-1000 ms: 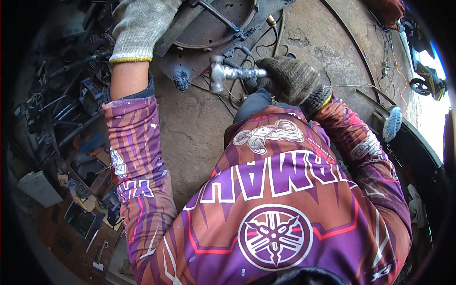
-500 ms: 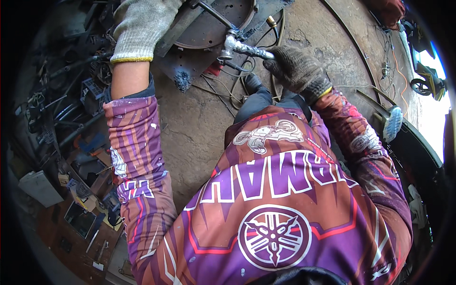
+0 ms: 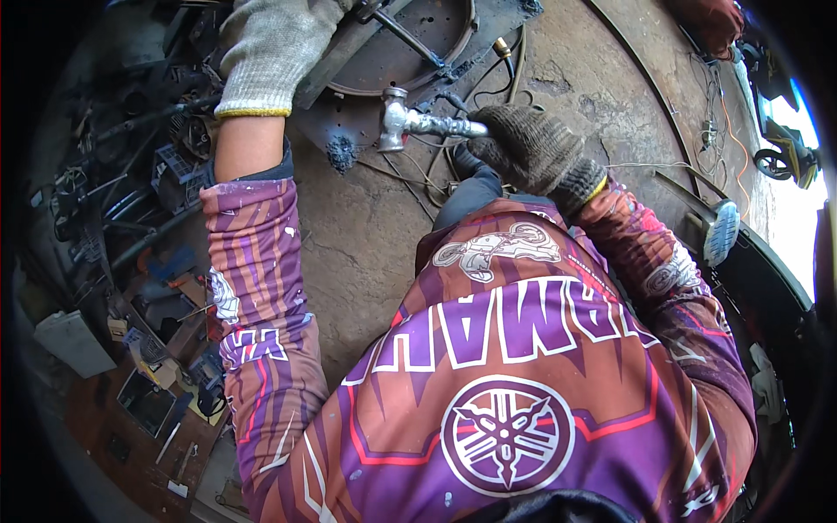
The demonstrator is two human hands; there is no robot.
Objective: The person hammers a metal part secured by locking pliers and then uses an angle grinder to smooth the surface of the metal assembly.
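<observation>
The silver metal hammer (image 3: pixel 427 124) with a double-faced head hangs just near of the dark brown round metal disc (image 3: pixel 391 66), its handle clamped in the dark-gloved right hand (image 3: pixel 534 150); the left hand (image 3: pixel 277 57), in an off-white knitted glove, is far left beside a grey flat metal bar (image 3: pixel 337 63), fingers out of view, so its grip cannot be told. The hammer should prove stiff, sturdy and head-heavy, best gripped well back, firmly, since bare metal may slip against knit.
</observation>
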